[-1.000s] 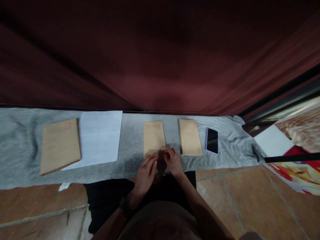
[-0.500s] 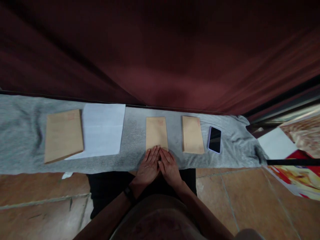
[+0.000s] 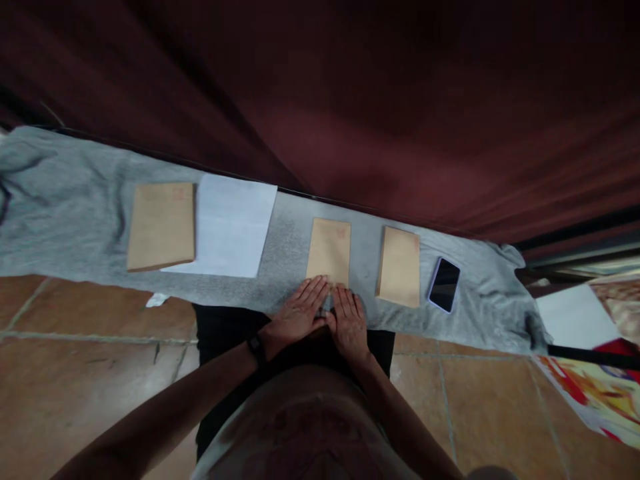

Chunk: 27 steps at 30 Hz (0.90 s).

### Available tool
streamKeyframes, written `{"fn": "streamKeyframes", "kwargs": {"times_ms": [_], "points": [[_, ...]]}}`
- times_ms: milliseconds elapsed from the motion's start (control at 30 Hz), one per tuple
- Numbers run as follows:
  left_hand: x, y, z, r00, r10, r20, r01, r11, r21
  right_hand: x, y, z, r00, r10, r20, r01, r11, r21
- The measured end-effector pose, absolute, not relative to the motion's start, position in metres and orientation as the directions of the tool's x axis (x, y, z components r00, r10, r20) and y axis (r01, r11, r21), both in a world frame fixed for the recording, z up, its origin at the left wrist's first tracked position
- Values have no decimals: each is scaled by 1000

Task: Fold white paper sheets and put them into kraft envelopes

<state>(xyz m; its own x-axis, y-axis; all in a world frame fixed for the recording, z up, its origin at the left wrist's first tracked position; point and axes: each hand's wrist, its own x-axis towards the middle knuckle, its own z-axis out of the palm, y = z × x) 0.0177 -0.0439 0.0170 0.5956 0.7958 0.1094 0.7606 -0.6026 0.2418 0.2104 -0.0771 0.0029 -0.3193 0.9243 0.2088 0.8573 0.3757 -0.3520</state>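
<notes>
A brown paper envelope point(image 3: 330, 250) with a small red print lies in front of me on a grey cloth. My left hand point(image 3: 301, 308), a dark band at its wrist, rests flat on the envelope's near end, fingers stretched out. Beside it my right hand point(image 3: 349, 322) lies on the near right corner, its fingers extended too. The thumbs are close together. Both hands hide the envelope's near edge. To the right is a stack of brown envelopes point(image 3: 400, 267). At the left a thicker stack of envelopes point(image 3: 161, 227) overlaps white paper sheets point(image 3: 231, 227).
A phone point(image 3: 444, 285) lies right of the envelopes on the grey cloth point(image 3: 285, 233), which covers a narrow table. A dark red curtain point(image 3: 350, 133) hangs along the far edge. A white sheet and a colourful printed bag point(image 3: 595, 393) are at the far right. The floor is tiled.
The view has turned, so the table slants. My hands have drawn slightly apart at the fingertips and remain on the envelope's near end.
</notes>
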Motion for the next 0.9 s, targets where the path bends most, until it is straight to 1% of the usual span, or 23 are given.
{"fn": "streamKeyframes", "kwargs": {"times_ms": [133,333,433,567,767,900], "points": [[9,-44,17,598,795,106,757,-603,251,213,-79,1,-306,929,210,873,362,-327],[2,-45,12,606,788,110,762,-614,206,218,-81,0,-281,935,218,909,332,-253],[-1,-46,12,607,786,118,759,-617,207,220,-82,0,-275,934,228,920,324,-219],[-4,-46,16,587,801,115,770,-597,225,222,-82,0,-278,931,238,915,332,-229],[-4,-46,17,581,806,114,778,-591,213,218,-81,3,-264,935,238,916,320,-243],[-5,-45,14,591,792,154,765,-611,205,205,-80,9,-333,915,227,886,386,-256]]}}
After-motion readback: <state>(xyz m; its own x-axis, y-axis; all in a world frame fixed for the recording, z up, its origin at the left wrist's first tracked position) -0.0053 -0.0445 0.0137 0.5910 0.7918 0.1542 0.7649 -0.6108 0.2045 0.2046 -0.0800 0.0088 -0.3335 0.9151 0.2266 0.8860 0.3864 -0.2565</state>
